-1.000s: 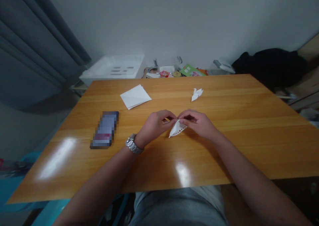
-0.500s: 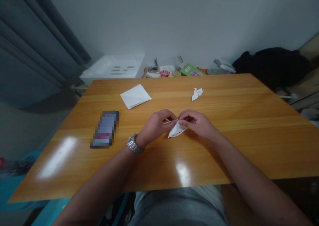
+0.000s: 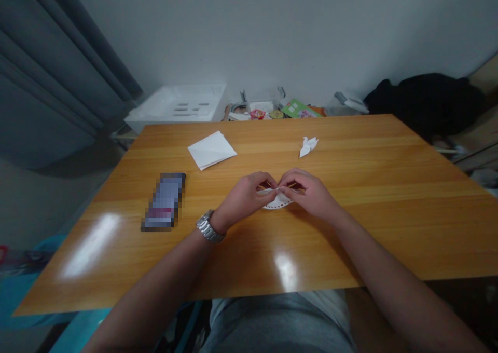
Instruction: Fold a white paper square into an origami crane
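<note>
Both hands meet above the middle of the wooden table (image 3: 373, 187), pinching a white sheet of paper (image 3: 279, 202) with a row of punched holes along its lower, curved edge. My left hand (image 3: 249, 192), with a silver watch on its wrist, grips the paper with thumb and fingertips from the left. From the right, my right hand (image 3: 309, 191) holds it the same way, and the fingertips of the two hands nearly touch. The upper part of the paper is hidden behind the fingers. Beyond my right hand rests a small white folded paper bird (image 3: 308, 146).
A stack of white paper (image 3: 212, 150) lies at the back left of the table. Nearer on the left is a phone (image 3: 163, 202), its picture blurred. Behind the table are a white foam box (image 3: 182, 104), a green packet (image 3: 299, 109) and a black cloth heap (image 3: 424, 104).
The paper between my hands has tilted and spread: its pointed lower corner no longer hangs down, and the holed edge now curves broadly below my fingers. Both hands stay nearly in place.
</note>
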### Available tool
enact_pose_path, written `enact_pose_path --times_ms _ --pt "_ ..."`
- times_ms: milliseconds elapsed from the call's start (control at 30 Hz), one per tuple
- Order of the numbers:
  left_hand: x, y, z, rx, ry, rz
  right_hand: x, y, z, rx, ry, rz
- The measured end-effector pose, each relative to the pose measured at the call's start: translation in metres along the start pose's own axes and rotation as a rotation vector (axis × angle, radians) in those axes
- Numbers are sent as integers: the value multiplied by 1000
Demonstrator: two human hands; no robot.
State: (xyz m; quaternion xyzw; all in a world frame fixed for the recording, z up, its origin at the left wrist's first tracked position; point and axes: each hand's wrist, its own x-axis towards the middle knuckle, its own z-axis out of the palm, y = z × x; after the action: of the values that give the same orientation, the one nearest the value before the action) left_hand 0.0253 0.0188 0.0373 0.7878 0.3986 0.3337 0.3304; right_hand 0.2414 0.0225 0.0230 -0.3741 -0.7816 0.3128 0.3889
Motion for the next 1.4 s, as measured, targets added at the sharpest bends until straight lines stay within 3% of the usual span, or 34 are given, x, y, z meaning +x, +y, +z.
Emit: enact_pose_path --times_ms 733,1000,1233,1400 --pt "3 -16 5 -94 7 -73 1 7 9 -33 45 52" --pt "1 -20 6 -107 14 -76 2 14 7 34 139 181" --pt "3 -24 0 -36 30 -76 -1 23 9 141 86 270" --pt "3 -25 -4 -39 -60 -58 -2 19 11 140 -27 252"
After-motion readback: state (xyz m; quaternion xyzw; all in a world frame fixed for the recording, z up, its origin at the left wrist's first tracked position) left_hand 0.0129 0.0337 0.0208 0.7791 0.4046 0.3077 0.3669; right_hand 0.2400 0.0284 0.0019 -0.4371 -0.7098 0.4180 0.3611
